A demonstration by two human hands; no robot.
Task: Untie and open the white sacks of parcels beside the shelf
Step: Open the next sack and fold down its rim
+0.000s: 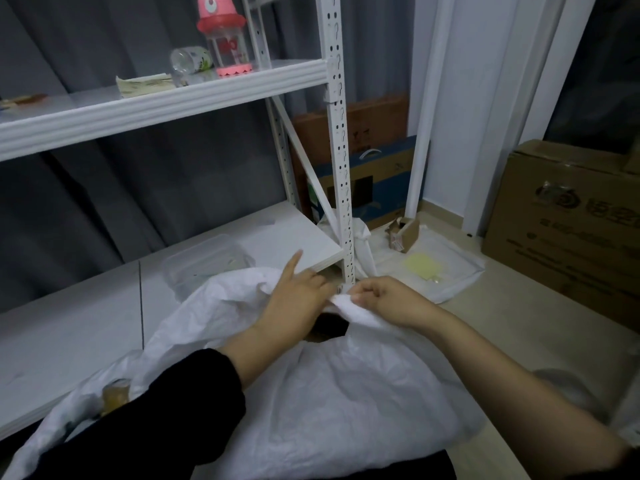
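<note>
Head view. The white sack [311,393] lies on the floor just in front of the shelf post [341,150], with its mouth turned toward the post's foot. My right hand [388,303], just right of the post's foot, pinches a fold of the mouth's rim between the thumb and curled fingers. My left hand [298,299], just left of the foot, lies on the opposite rim, index finger straight and the other fingers curled onto the cloth. I hold the two sides apart so that the mouth gapes: a dark opening [332,327] shows between my wrists, on my side of the post. I judge the tie already off this sack and the opening step under way. Behind the post a second sack [360,244] stands with its neck bunched, apparently tied. Right of the post a flat white sack [450,268] lies spread on the floor, a small brown parcel [405,233] at its far edge. Far right of the post stands a cardboard box [568,220].
</note>
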